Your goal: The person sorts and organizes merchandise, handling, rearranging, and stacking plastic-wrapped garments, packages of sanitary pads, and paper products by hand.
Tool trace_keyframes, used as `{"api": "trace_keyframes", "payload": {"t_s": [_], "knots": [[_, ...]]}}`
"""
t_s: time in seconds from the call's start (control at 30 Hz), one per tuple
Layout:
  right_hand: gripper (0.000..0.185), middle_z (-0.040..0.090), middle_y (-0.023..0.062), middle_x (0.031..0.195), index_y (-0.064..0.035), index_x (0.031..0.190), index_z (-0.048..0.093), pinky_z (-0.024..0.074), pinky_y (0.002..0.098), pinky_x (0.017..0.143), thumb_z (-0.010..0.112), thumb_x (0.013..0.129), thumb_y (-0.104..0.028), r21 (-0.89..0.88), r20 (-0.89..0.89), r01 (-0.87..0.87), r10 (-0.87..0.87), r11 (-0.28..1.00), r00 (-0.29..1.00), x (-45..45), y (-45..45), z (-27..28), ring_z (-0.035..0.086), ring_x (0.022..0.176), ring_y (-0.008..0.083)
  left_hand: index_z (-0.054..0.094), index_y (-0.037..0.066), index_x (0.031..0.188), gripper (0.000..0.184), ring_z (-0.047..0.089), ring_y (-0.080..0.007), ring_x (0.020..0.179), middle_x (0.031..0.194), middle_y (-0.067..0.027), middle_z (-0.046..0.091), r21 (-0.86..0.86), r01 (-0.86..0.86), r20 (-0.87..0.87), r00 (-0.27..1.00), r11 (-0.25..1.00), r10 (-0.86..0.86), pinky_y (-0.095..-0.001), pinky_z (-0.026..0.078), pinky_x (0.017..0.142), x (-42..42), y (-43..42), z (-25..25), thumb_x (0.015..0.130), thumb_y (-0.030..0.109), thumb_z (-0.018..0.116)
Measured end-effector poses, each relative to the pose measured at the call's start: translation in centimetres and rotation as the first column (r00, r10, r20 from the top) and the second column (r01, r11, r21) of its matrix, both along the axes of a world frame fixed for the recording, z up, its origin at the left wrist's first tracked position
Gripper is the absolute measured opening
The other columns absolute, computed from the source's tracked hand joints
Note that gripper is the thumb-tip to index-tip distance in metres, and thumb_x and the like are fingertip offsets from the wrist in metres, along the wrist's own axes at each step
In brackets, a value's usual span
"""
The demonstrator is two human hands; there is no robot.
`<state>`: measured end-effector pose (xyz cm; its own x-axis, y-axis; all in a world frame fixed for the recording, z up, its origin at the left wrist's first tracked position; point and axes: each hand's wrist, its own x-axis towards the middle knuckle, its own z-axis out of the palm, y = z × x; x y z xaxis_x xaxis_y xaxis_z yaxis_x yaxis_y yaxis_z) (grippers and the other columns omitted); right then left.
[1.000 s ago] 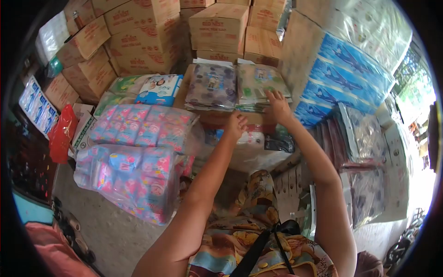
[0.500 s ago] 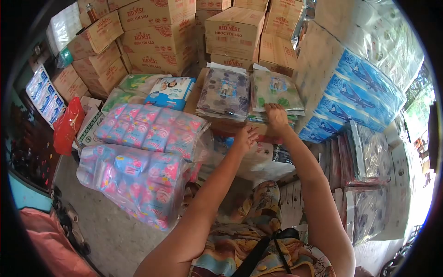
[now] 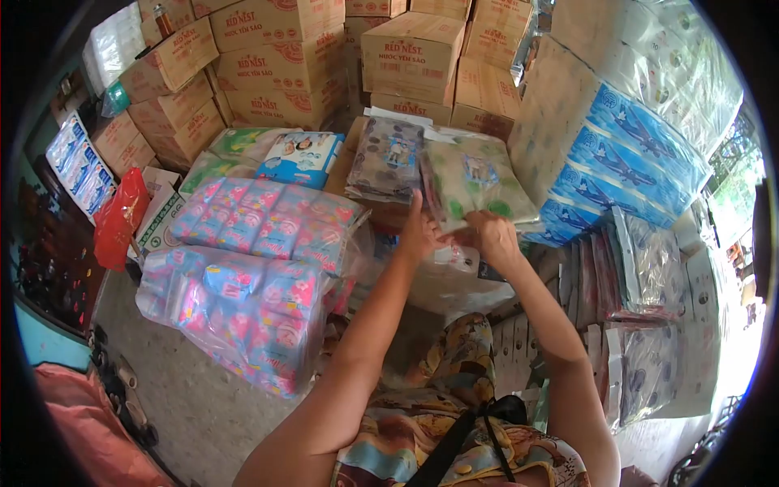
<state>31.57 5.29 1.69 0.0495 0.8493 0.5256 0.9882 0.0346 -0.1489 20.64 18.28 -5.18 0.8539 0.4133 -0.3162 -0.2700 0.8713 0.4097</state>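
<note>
A flat, clear-wrapped package with green dots [image 3: 479, 174] is tilted, its near edge raised toward me. My right hand [image 3: 497, 242] is closed on that near edge. Beside the package's near left corner is my left hand [image 3: 418, 234], thumb stretched upward and fingers pointing right, partly under the edge; whether they touch it I cannot tell. Left of the package lies a stack of similar packages with dark purple dots [image 3: 388, 158]. The surface under the green package is mostly hidden by it and my hands.
Brown cartons [image 3: 268, 69] are piled along the back. Wrapped pink and blue packs [image 3: 235, 300] lie to my left, with a blue-and-white pack [image 3: 300, 160] behind them. Blue wrapped bundles [image 3: 621, 162] rise on the right, above more upright dotted packages [image 3: 649, 264].
The green-dotted package has shifted left and toward me, and its near edge has lifted in my right hand. My left hand has moved slightly left, turning thumb-up beside it.
</note>
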Motion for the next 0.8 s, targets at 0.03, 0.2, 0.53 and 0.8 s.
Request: {"api": "trace_keyframes", "payload": {"t_s": [0.03, 0.2, 0.53, 0.8], "knots": [[0.012, 0.055, 0.0142, 0.071, -0.0045, 0.076, 0.051, 0.0438, 0.0384, 0.063, 0.05, 0.064, -0.004, -0.006, 0.0, -0.028, 0.028, 1.0, 1.0, -0.7, -1.2, -0.2, 0.055, 0.07, 0.0324, 0.039, 0.011, 0.122, 0.078, 0.05, -0.026, 0.102, 0.109, -0.0083, 0.053, 0.121, 0.016, 0.098, 0.995, 0.993, -0.028, -0.0437, 0.039, 0.079, -0.2, -0.2, 0.7, 0.069, 0.066, 0.05], [0.019, 0.057, 0.013, 0.084, -0.0027, 0.081, 0.053, 0.0435, 0.0384, 0.068, 0.053, 0.062, 0.001, -0.001, 0.018, -0.081, 0.081, 0.997, 0.997, -4.4, -5.3, -2.1, 0.053, 0.08, 0.0317, 0.046, 0.008, 0.115, 0.06, 0.055, -0.0172, 0.09, 0.103, -0.007, 0.055, 0.305, 0.026, 0.016, 0.999, 0.952, -0.032, -0.0324, 0.045, 0.075, 0.5, -0.5, -1.4, 0.073, 0.048, 0.059], [0.062, 0.048, 0.0209, 0.113, 0.0015, 0.118, 0.04, 0.0373, 0.0363, 0.088, 0.066, 0.07, -0.028, 0.181, -0.418, 0.351, -0.251, 0.918, 0.873, 1.7, -8.1, 1.0, 0.045, 0.107, 0.0318, 0.05, 0.006, 0.108, 0.043, 0.054, -0.0142, 0.08, 0.091, -0.0032, 0.056, 0.538, 0.096, -0.068, 0.995, 0.837, -0.071, -0.0294, 0.044, 0.071, -4.8, -2.9, -2.1, 0.068, 0.018, 0.064], [0.063, 0.048, 0.0131, 0.112, -0.0037, 0.127, 0.03, 0.0408, 0.0309, 0.083, 0.062, 0.078, -0.026, 0.247, -0.969, 0.246, 0.239, 0.937, 0.063, -0.8, -13.9, 4.2, 0.048, 0.1, 0.017, 0.041, 0.001, 0.117, 0.054, 0.053, -0.027, 0.096, 0.108, -0.0111, 0.052, 0.295, 0.079, 0.252, 0.955, 0.952, -0.157, -0.0375, 0.044, 0.083, -4.8, -9.2, 4.0, 0.069, 0.019, 0.058]]}}
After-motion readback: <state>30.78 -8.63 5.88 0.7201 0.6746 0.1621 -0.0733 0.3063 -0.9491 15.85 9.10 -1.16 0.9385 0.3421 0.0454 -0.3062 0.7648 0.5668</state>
